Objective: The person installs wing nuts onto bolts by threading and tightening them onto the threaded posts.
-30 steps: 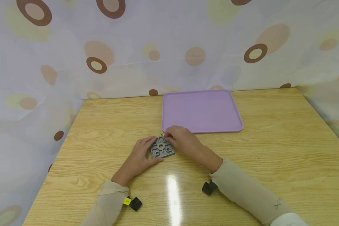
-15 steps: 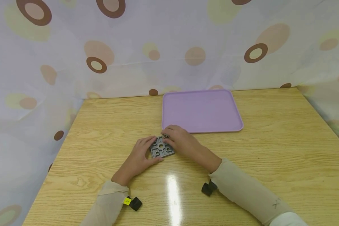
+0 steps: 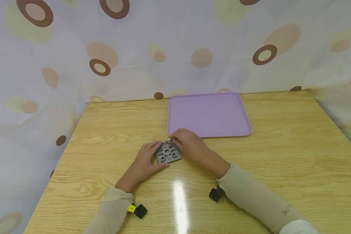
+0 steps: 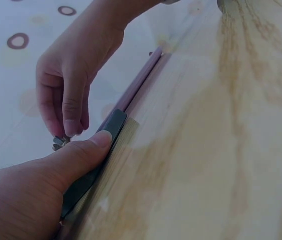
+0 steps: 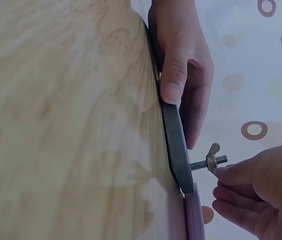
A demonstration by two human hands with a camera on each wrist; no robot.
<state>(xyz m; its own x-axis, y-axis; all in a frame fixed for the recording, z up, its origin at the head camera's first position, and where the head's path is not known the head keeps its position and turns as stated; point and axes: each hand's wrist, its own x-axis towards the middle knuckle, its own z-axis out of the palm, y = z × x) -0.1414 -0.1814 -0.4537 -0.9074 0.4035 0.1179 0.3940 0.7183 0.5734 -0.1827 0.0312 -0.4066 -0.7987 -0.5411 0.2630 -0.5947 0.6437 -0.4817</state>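
A grey square metal plate (image 3: pixel 167 152) with round holes and raised ribs lies on the wooden table. My left hand (image 3: pixel 142 163) grips it from the left, thumb along the near edge and fingers at the far-left corner. From the plate's far corner rises a threaded bolt (image 5: pixel 198 165), upright, with a wing nut (image 5: pixel 211 161) partway along it and some thread showing on both sides. My right hand (image 3: pixel 190 145) is at that corner, its thumb and fingertips on the lower wing of the nut in the right wrist view. Its other fingers are curled.
A purple tray (image 3: pixel 209 115) lies just behind the plate, its near-left corner close to my right hand. Patterned cloth (image 3: pixel 175 42) hangs behind the table (image 3: pixel 266 182) and along both sides.
My right fingers closed over the wing nut half a second ago and have since drawn back slightly, so the nut shows again. My left hand and the plate have stayed put.
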